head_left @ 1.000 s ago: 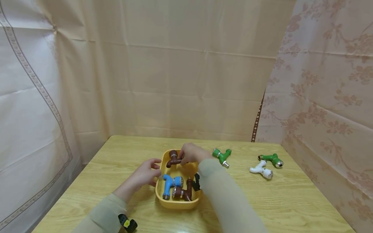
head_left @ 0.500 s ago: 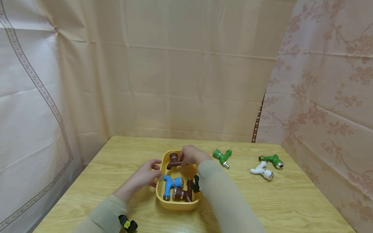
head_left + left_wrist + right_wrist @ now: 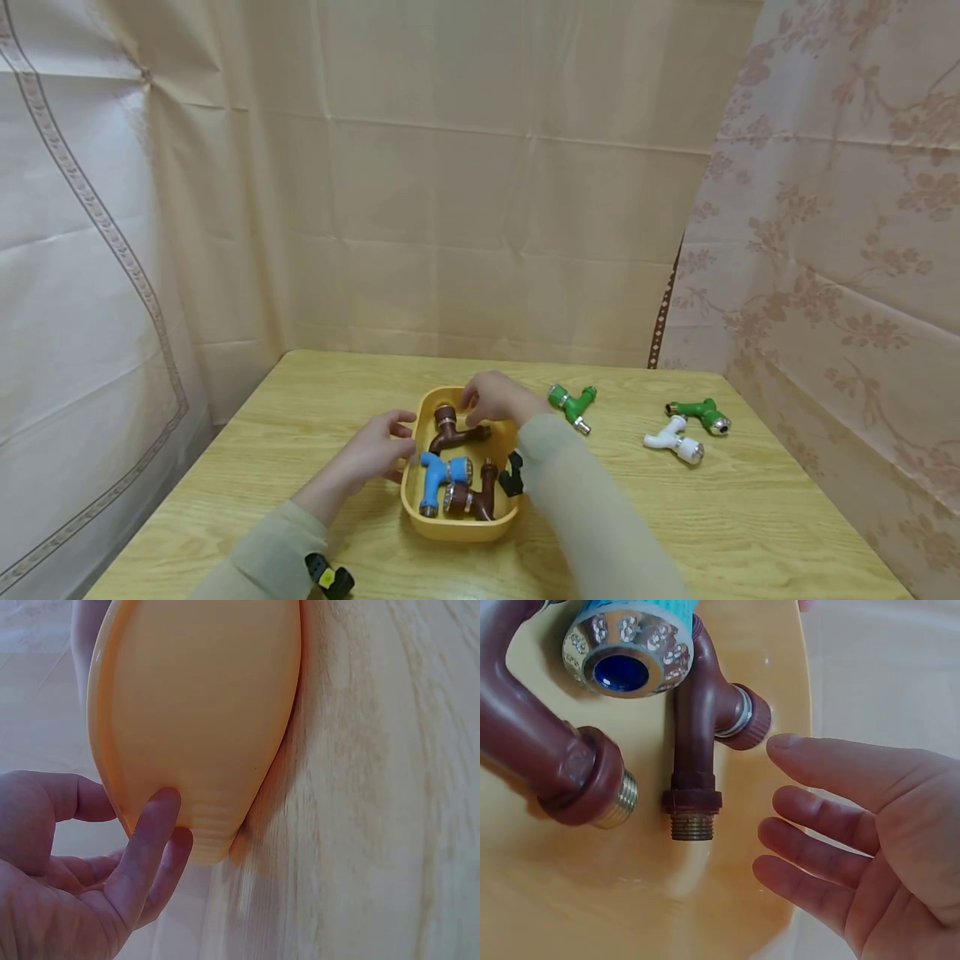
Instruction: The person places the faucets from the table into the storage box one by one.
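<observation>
My right hand (image 3: pixel 495 398) hovers over the far right of the yellow plastic basin (image 3: pixel 459 528), fingers parted and holding nothing. In the right wrist view, its fingertips are beside the knob of a brown faucet (image 3: pixel 697 724). That faucet lies at the basin's far end. Nearer are a blue faucet (image 3: pixel 433 485) and a second brown faucet (image 3: pixel 480 498); in the right wrist view, the blue one's chrome-ended knob overlaps the far brown one. My left hand (image 3: pixel 382 446) is at the basin's left side, its loosely spread fingers against the outer wall and thumb at the rim.
Right of the basin, a green faucet (image 3: pixel 573 407) lies on the wooden table (image 3: pixel 315 383). Farther right are another green faucet (image 3: pixel 701 412) and a white faucet (image 3: pixel 675 440), close together. Beige curtains (image 3: pixel 480 208) stand behind the table, with patterned ones at the right.
My right hand has let go of the far brown faucet and lifted slightly away. The faucet has shifted a little toward me in the basin. My left hand stays in place.
</observation>
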`<state>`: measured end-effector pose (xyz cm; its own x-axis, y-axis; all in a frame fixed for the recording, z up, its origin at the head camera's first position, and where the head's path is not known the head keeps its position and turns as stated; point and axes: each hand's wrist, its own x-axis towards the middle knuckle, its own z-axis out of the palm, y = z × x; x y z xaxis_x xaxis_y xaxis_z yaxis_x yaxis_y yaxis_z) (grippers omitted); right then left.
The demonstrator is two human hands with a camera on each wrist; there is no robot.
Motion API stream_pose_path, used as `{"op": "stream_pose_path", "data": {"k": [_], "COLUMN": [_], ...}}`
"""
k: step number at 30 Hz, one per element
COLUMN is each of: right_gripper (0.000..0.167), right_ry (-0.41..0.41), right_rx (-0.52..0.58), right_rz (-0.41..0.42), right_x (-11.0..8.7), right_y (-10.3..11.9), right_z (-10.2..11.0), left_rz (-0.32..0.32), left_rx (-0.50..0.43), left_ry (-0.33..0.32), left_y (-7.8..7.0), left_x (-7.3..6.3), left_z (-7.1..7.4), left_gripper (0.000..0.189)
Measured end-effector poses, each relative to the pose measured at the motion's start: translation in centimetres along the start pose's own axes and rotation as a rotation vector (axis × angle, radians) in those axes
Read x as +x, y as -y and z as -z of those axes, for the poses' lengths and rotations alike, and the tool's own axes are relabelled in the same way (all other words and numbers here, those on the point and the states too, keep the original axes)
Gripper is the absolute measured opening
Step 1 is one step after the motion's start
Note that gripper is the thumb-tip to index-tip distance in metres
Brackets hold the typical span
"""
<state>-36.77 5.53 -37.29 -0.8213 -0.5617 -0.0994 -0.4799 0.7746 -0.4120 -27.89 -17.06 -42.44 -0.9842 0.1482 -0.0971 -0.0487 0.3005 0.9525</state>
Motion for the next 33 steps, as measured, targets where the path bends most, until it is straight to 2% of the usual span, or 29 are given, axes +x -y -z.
{"op": "stream_pose_path", "data": {"k": [7, 16, 33], "right_gripper": [0.029, 0.034, 0.037], "right_ry": [-0.025, -0.088, -0.242], "right_rx": [0.018, 0.069, 0.071], "right_rz": [0.024, 0.105, 0.180], "right_x": [-0.6, -1.4, -4.3], "right_y": [-0.4, -0.3, -0.3], "right_z": [0.6, 2.1, 4.7], "left_rz": [0.004, 0.020, 0.019], "left_rx": [0.007, 0.006, 0.010], "left_ry": [-0.001, 0.004, -0.012], "left_y": [0.1, 0.1, -0.1], "left_x": [-0.1, -0.1, 0.1], "left_z": [0.0, 0.1, 0.1], "left_gripper": [0.055, 0.055, 0.058]}}
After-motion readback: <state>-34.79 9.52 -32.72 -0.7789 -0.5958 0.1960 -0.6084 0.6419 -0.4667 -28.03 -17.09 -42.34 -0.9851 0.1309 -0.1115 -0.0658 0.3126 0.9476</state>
